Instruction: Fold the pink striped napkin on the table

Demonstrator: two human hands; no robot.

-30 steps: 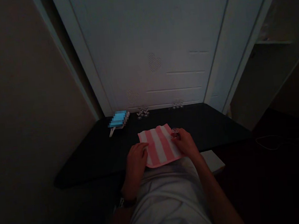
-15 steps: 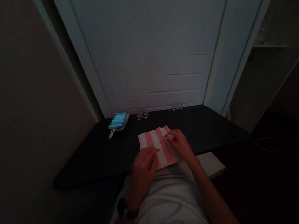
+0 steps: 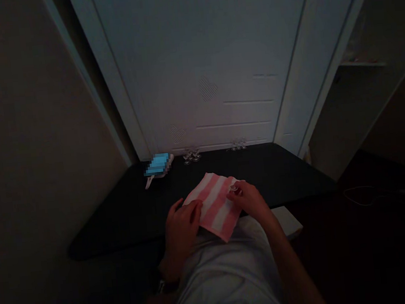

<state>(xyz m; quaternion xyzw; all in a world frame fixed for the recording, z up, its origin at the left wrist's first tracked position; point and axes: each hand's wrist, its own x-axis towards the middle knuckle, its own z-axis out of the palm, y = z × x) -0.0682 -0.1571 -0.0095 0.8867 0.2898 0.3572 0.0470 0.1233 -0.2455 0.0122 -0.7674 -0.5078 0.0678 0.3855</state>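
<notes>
A pink-and-white striped cloth [image 3: 212, 201] lies at the table's front edge, one corner hanging toward my lap. My left hand [image 3: 182, 223] grips its left edge between thumb and fingers. In my right hand [image 3: 248, 198], over the cloth's right side, is a small clear round piece [image 3: 233, 187] that looks like a suction cup, pinched in the fingertips. Dim light hides its finer details. Toward the back of the table stand several similar clear pieces [image 3: 191, 156], with another small group of clear pieces [image 3: 238, 144] farther right.
The dark table [image 3: 123, 217] reaches back to a pale panel [image 3: 193, 52] with heart patterns. A phone-like device with a blurred blue screen [image 3: 158, 164] rests on a white stand at the back left. A white box [image 3: 287, 221] sits below the right front edge.
The cloth has turned, so its stripes now slant and a corner points toward me. My left hand has shifted left with its edge; my right hand still holds the clear piece, slightly lower.
</notes>
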